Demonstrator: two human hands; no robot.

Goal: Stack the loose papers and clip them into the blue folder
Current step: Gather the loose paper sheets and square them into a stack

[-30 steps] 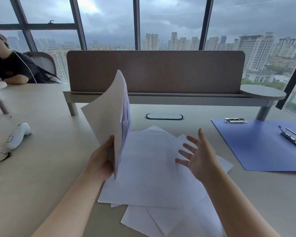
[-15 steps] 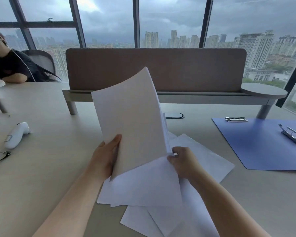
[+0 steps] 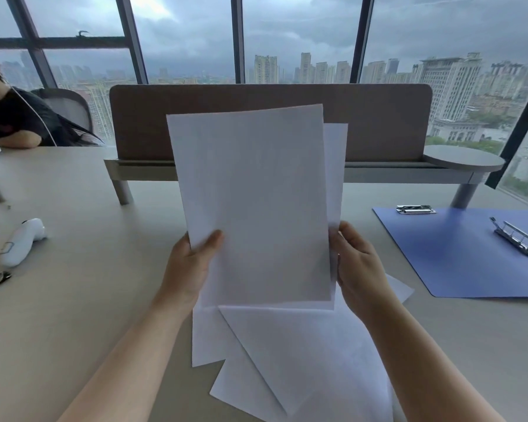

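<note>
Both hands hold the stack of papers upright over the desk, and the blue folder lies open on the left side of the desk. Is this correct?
Not quite. The head view shows the blue folder open on the right side of the desk, not the left. The rest is correct.

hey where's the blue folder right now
The blue folder lies open on the desk at the right of the head view, beyond the right hand, just in front of the round side shelf.

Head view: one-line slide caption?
Both hands, left hand and right hand, hold a sheaf of papers upright above loose sheets; open blue folder waits at right.
</note>
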